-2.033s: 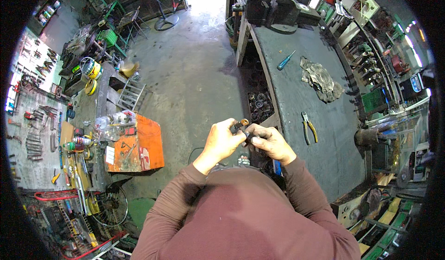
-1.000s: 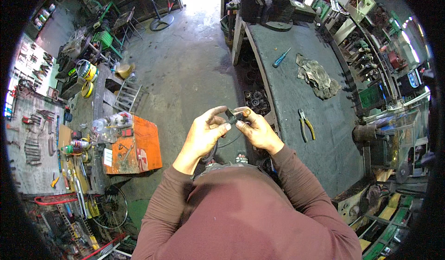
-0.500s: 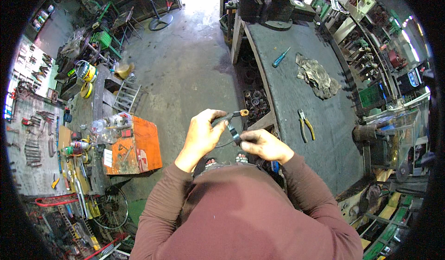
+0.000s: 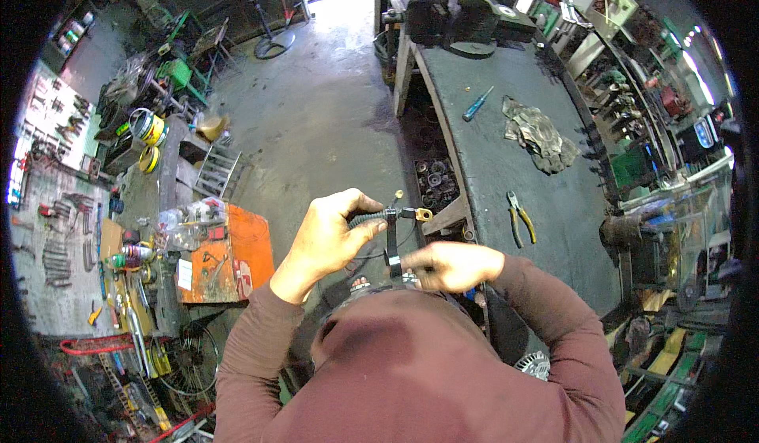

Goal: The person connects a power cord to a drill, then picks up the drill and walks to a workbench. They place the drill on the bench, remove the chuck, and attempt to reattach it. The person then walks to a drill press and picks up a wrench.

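My left hand (image 4: 324, 236) is closed round a cable in grey corrugated sleeving (image 4: 368, 218), pinching it between thumb and fingers. A copper-coloured ring terminal (image 4: 424, 214) sticks out at the cable's right end, past a short black section. A second, smaller brass-coloured end (image 4: 398, 196) shows just above. From the sleeve, a strip of black tape (image 4: 392, 241) runs down taut towards my right hand (image 4: 457, 267). The right fingers are curled at the tape's lower end and slightly blurred; whether a roll sits in them is hidden.
On the dark workbench (image 4: 490, 198) to the right lie yellow-handled pliers (image 4: 519, 220), a blue screwdriver (image 4: 477, 105) and a crumpled rag (image 4: 539, 135). Metal parts (image 4: 434, 178) fill a space under the bench. An orange box (image 4: 250, 245) stands left, near a tool-covered board (image 4: 59, 245).
The tape strip is longer and hangs downward from the sleeve. My right hand has moved right and down, away from the cable. My left hand has shifted slightly left, with the cable now nearly level.
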`<state>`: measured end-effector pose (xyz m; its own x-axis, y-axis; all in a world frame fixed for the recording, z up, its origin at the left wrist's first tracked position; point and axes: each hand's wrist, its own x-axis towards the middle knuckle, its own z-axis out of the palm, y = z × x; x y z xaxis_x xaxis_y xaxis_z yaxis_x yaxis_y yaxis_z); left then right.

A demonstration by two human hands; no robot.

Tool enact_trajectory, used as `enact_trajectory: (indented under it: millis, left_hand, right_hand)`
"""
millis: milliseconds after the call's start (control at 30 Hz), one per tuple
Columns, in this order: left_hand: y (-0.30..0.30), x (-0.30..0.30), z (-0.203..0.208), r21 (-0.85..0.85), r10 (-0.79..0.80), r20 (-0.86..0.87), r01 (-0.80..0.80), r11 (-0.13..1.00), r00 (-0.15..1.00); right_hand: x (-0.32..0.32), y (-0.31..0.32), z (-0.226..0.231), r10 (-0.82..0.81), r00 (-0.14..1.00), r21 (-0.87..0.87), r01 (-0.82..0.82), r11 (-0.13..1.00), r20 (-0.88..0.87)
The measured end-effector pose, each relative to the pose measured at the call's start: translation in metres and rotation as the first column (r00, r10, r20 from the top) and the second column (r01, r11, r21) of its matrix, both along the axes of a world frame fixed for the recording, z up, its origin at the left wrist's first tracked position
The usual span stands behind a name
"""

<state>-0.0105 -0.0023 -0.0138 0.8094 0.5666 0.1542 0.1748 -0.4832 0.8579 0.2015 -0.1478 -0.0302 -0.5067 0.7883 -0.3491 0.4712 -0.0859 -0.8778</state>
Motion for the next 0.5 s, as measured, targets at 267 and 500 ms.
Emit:
enact_trajectory:
  millis: [267, 500]
  left_hand:
    - [-0.012, 0.003, 0.028, -0.036, -0.148, -0.001, 0.147, 0.988, 0.989]
    - [-0.003, -0.009, 0.008, 0.106, -0.074, -0.026, 0.076, 0.991, 0.997]
  right_hand:
    - [0.058, 0.054, 0.042, -0.169, 0.984, 0.268, 0.149, 0.952, 0.055]
    - [0.007, 0.007, 0.075, 0.072, 0.996, 0.235, -0.080, 0.969, 0.043]
